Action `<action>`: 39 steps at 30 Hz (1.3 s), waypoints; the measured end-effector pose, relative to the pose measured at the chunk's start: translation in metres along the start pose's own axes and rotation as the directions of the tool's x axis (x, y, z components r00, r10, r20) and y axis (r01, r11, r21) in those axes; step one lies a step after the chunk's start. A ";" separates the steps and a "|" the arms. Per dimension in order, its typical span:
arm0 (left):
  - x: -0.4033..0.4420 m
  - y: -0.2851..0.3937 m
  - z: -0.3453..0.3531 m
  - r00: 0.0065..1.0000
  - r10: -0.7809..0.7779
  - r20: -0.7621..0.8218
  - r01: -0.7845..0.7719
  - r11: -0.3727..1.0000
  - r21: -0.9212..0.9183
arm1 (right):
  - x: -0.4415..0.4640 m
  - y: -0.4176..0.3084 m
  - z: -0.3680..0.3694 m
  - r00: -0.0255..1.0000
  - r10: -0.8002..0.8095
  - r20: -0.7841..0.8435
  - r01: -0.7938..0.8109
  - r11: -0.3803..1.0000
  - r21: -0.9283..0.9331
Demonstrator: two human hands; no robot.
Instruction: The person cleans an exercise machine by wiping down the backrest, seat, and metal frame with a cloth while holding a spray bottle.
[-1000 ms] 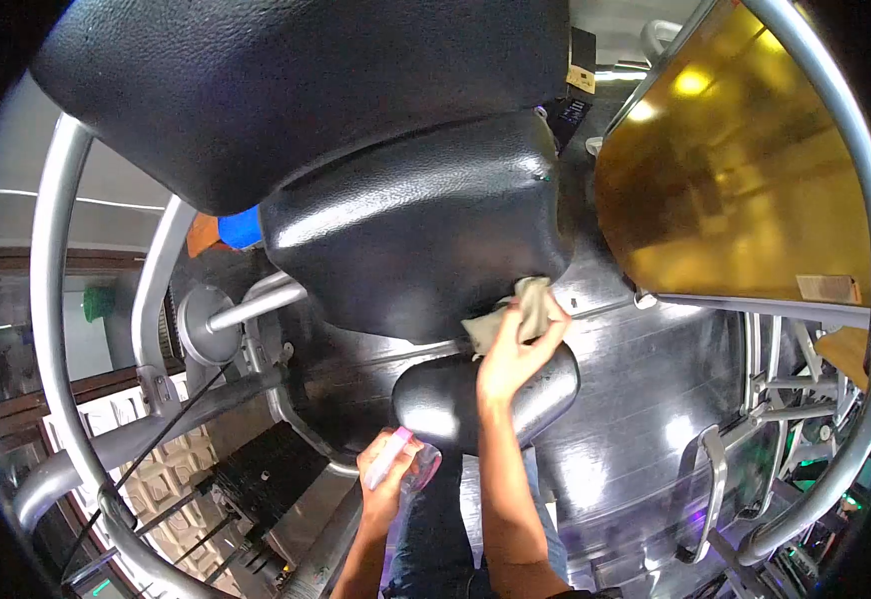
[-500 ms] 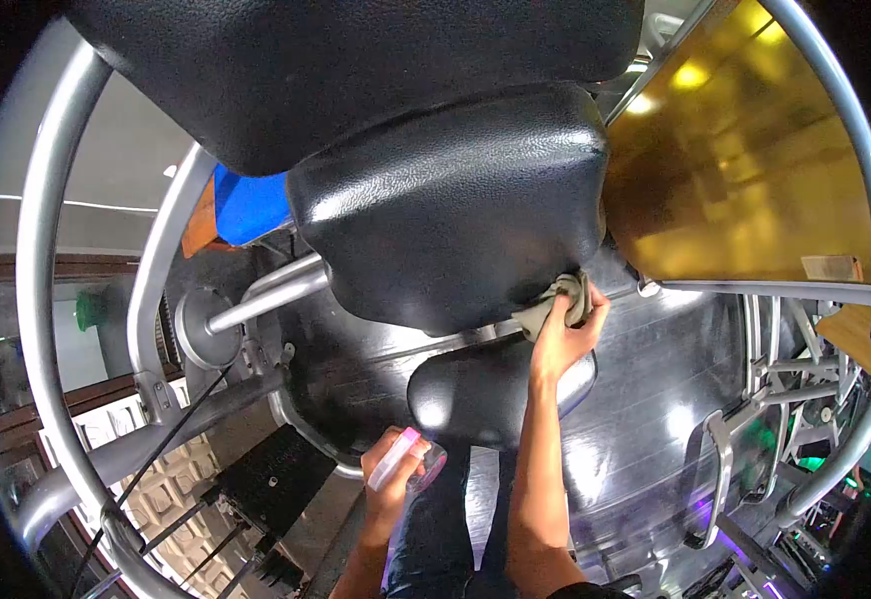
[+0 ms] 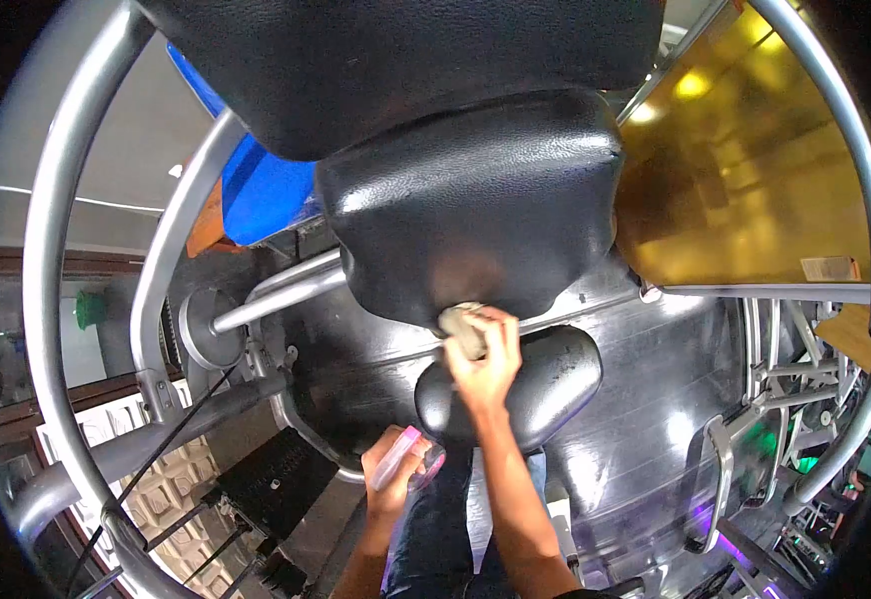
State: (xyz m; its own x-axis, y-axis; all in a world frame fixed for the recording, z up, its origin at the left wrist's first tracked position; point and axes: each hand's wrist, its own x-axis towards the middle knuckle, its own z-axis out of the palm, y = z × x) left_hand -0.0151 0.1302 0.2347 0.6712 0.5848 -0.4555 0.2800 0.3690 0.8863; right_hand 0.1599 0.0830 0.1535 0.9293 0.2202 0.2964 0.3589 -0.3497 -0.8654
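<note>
So, one pink-topped bottle (image 3: 392, 461) sat lower centre, left hand (image 3: 383, 483) wrapped round it; couldn't tell contents. One cloth (image 3: 461, 325) was mid-frame, gripped by right hand (image 3: 487, 371) at the middle pad's (image 3: 475, 225) lower edge. Three black pads total: upper pad (image 3: 405, 60) top, small pad (image 3: 560, 379) below centre.

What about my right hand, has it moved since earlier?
Yes: the right hand has moved left along the black seat's near edge, from by its right corner to around the middle.
</note>
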 end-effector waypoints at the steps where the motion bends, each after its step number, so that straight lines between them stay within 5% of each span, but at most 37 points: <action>1: -0.001 0.001 0.000 1.000 0.013 0.002 -0.013 1.000 -0.024 | 0.006 0.008 -0.008 1.000 0.000 -0.023 0.000 1.000 -0.011; 7: -0.007 -0.004 -0.002 1.000 0.002 -0.011 -0.003 0.999 -0.041 | 0.041 0.012 -0.031 0.904 0.268 -0.334 -0.253 0.963 0.088; 10: -0.008 -0.006 -0.004 1.000 -0.013 -0.014 0.013 1.000 0.001 | 0.041 -0.007 -0.010 0.915 0.132 -0.381 -0.126 0.991 0.040; 20: -0.008 -0.006 -0.009 0.999 0.018 -0.051 -0.019 0.999 -0.027 | -0.022 -0.024 0.031 0.996 0.025 0.088 -0.030 0.998 0.052; 24: -0.008 -0.006 -0.012 0.996 0.018 -0.082 -0.016 0.999 0.030 | -0.015 -0.008 0.017 0.996 0.020 0.085 -0.020 1.000 -0.002; 30: -0.011 -0.009 -0.017 0.996 -0.009 -0.092 0.005 0.999 -0.038 | 0.005 -0.009 0.008 0.968 0.175 -0.179 -0.171 0.984 0.041; 39: -0.012 -0.006 -0.021 0.994 -0.047 -0.102 0.045 0.999 -0.019 | -0.011 -0.063 0.042 0.997 -0.077 0.013 0.076 0.995 0.065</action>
State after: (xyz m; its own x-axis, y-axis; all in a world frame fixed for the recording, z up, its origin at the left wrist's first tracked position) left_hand -0.0397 0.1362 0.2334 0.5841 0.6372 -0.5029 0.2974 0.4084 0.8630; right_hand 0.1229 0.1406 0.1881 0.8978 0.2578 0.3569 0.4219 -0.2718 -0.8649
